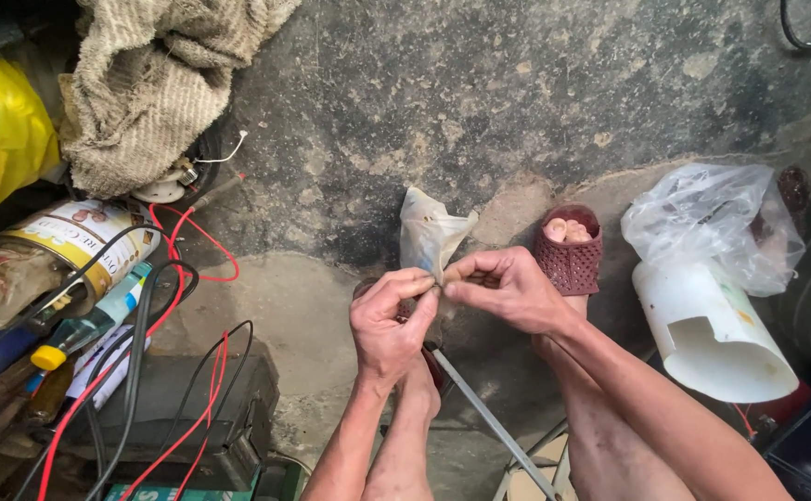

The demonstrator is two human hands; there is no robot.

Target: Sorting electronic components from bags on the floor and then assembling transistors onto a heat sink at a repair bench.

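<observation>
Crumpled plastic bag (431,232) pinched at its lower end between both hands, held above the concrete floor (480,102) between my knees. Left hand (389,320) and right hand (508,288) clamp on it fingertip to fingertip, probably to work the twisted neck. Left edge is crowded: tin can (71,250), red and black wires (160,371). White plastic jug (712,334) sits right. Open floor lies ahead.
</observation>
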